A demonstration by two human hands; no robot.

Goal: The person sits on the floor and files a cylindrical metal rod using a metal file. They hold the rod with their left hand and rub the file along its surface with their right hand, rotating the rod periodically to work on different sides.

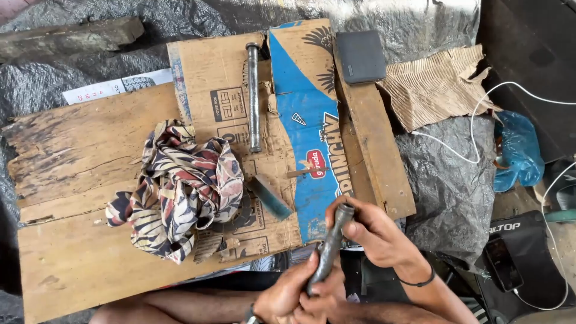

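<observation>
A person's two bare hands work a dark metal rod (pixel 331 247) low in the head camera's view, just off the near edge of a sheet of flattened cardboard (pixel 228 78). The left hand (pixel 288 297) is closed around the rod's lower end, fingers wrapped tight; the right hand (pixel 369 231) pinches the upper end, thumb and fingertips pressed on the flared tip. The rod is held tilted, its top leaning toward the cardboard, clear of any surface. By the look of it, this is a close handling or cleaning of the part, and any further move calls for a firm lower grip while the upper fingers turn or rub the tip.

Beyond the hands lies a small grey-green block (pixel 270 197) on the cardboard, and just beside it a crumpled patterned cloth (pixel 180 186), resting partly on a worn wooden board (pixel 72 156). Farther up, a long metal bolt (pixel 254 96) lies straight on the cardboard. A dark flat pouch (pixel 360 57) sits at the top end of a wooden plank (pixel 375 144), and a white cable (pixel 480 129) trails across grey plastic sheeting (pixel 450 186) to the right.
</observation>
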